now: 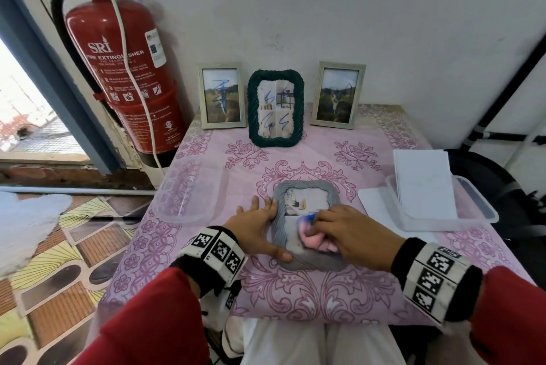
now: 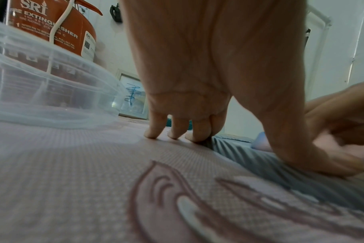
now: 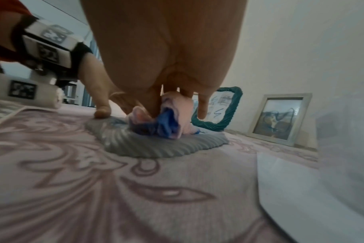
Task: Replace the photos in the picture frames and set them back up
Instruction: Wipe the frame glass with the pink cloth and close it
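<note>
A crumpled pink cloth stained blue [image 1: 313, 239] is pinched by the curled fingers of the right hand [image 1: 351, 234] on the glass of a grey rope-textured picture frame [image 1: 279, 211], lying flat at centre frame. The left hand [image 1: 251, 228], fingers straight and spread, is pressed against the frame's left edge on the pink floral tablecloth [image 1: 295, 299]. Clear plastic containers [image 1: 183, 190] are seen at both sides; three upright frames [image 1: 276, 107] are leaned on the white wall above.

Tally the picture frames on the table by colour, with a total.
Pale wood frames: 2
Green frame: 1
Grey frame: 1
Total: 4
</note>
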Motion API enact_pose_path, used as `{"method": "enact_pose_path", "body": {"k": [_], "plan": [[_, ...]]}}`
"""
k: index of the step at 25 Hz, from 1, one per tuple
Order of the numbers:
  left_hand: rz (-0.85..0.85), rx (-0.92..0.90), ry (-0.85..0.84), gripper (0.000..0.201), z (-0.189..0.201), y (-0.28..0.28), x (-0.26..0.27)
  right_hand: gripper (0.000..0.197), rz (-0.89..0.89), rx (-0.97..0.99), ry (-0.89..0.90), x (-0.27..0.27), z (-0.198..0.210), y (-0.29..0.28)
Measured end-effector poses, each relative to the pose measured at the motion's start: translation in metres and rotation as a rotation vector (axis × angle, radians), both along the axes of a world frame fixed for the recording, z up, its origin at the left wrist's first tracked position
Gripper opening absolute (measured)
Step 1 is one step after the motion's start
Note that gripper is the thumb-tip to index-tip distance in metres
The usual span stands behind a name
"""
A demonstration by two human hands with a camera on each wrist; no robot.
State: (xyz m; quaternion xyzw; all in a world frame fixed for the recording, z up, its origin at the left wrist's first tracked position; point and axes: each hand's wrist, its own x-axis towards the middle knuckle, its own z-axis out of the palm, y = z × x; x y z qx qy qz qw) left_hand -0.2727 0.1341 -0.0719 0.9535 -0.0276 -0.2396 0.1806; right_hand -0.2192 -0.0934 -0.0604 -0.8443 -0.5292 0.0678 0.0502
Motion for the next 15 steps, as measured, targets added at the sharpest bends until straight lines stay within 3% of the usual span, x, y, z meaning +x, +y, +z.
{"method": "enact_pose_path", "body": {"k": [7, 11, 15], "plan": [[-0.012, 0.031, 0.011, 0.124, 0.004, -0.002, 0.002, 0.030, -0.202, -0.018, 0.107, 0.031, 0.007, 0.051], [-0.011, 0.031, 0.004, 0.124, 0.002, -0.001, 0.004, 0.027, -0.183, 0.096, 0.115, 0.029, -0.003, 0.034], [0.003, 0.003, 0.007, 0.124, 0.000, 0.000, 0.003, 0.040, -0.167, 0.144, 0.302, 0.024, 0.000, 0.011]]}}
